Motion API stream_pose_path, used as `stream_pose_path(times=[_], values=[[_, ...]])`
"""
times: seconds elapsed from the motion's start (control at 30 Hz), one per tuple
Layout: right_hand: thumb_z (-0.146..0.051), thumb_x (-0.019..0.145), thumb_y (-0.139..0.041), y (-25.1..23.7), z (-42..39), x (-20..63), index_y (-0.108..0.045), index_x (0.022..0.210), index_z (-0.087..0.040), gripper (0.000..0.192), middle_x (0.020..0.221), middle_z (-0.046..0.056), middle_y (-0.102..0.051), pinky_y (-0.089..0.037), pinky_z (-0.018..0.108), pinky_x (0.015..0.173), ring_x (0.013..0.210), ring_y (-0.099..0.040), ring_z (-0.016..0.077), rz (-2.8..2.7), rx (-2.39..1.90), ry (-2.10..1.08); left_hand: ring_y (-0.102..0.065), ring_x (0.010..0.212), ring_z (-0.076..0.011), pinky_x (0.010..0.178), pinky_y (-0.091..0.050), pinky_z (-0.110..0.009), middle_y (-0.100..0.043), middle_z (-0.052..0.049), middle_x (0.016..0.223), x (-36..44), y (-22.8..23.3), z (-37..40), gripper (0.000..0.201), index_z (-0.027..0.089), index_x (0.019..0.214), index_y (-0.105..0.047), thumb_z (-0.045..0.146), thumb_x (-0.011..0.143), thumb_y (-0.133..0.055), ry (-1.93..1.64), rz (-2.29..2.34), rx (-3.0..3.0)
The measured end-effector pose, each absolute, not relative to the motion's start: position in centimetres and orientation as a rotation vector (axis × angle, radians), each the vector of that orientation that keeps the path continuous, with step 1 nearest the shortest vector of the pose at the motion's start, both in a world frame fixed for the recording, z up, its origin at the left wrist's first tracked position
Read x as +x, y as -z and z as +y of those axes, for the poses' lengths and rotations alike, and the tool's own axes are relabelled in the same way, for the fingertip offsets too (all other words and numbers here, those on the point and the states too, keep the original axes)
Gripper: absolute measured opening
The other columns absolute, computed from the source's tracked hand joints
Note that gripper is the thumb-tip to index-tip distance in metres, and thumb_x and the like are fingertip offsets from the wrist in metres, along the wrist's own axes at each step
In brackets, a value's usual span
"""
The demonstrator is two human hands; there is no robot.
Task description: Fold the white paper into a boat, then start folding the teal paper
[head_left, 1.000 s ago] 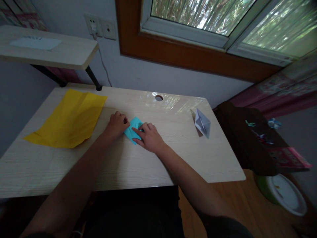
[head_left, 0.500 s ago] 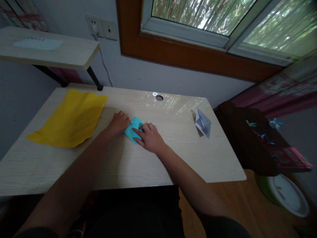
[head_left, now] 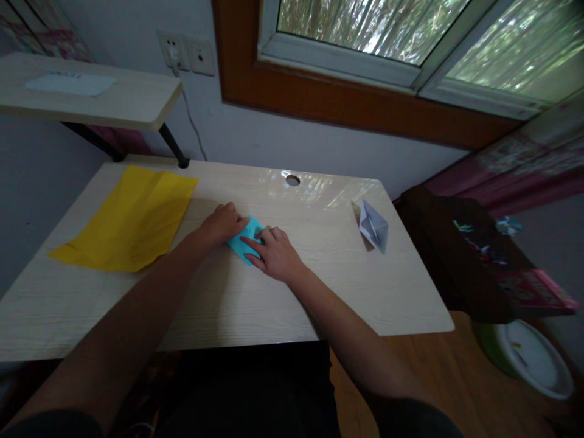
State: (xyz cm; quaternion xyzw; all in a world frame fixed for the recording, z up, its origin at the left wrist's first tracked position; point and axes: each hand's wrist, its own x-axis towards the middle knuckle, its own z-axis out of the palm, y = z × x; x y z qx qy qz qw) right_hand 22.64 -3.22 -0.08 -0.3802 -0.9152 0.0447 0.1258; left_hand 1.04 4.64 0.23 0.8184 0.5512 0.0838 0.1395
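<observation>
Both forearms reach in from the near edge of the table (head_left: 237, 304), converging at the table's middle on a small folded blue paper (head_left: 244, 238) lying flat there. Left hand (head_left: 221, 222) sits palm down on the paper's left and far side, fingers curled loosely over its edge, pressing rather than lifting it. Right hand (head_left: 274, 254) lies palm down on the paper's right side, index finger stretched left across the blue surface, other fingers partly bent, nothing gripped. A yellow sheet (head_left: 130, 219) lies flat to the far left, well apart from the hands. A white folded paper boat (head_left: 374, 226) stands to the right, near the table's far right corner.
</observation>
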Motion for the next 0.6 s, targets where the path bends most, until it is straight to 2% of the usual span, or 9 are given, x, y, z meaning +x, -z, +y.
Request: stream_pose_path(times=[0.07,0.17,0.37,0.6], values=[[-0.056,0.101,-0.044,0.1,-3.2,22.6,-0.05,0.148,-0.033,0.053,0.124,0.013,-0.054,-0.036,0.048,0.094,0.11,-0.041,0.0313,-2.668,-1.104,-0.128,-0.054,0.086,-0.0241,0.088,-0.041,-0.038,-0.06,-0.011,0.089,1.0,-0.2,4.4,0.046,0.015,0.079,-0.077,0.044,0.097,-0.046,-0.271,1.643,2.346],[-0.057,0.101,-0.044,0.2,-3.2,22.6,-0.051,0.148,-0.033,0.053,0.125,0.013,-0.054,-0.036,0.048,0.094,0.11,-0.041,0.0314,-2.663,-1.107,-0.138,-0.052,0.086,-0.0224,0.091,-0.042,-0.038,-0.058,-0.01,0.091,0.7,-0.1,4.2,0.05,0.016,0.08,-0.077,0.047,0.098,-0.043,-0.325,1.588,2.369],[-0.056,0.1,-0.045,0.2,-3.2,22.7,-0.052,0.147,-0.033,0.053,0.126,0.012,-0.055,-0.036,0.049,0.095,0.111,-0.041,0.0314,-2.647,-1.105,-0.163,-0.052,0.091,-0.0221,0.094,-0.042,-0.039,-0.059,-0.008,0.095,-0.7,0.2,4.7,0.044,0.018,0.08,-0.075,0.059,0.088,-0.06,-0.376,1.419,2.331],[-0.056,0.1,-0.045,0.0,-3.2,22.7,-0.052,0.148,-0.033,0.053,0.125,0.013,-0.055,-0.036,0.049,0.095,0.112,-0.041,0.0317,-2.657,-1.106,-0.163,-0.051,0.099,-0.0253,0.099,-0.038,-0.042,-0.054,-0.008,0.101,-0.8,0.2,4.8,0.038,0.018,0.083,-0.073,0.053,0.088,-0.062,-0.306,1.473,2.339]])
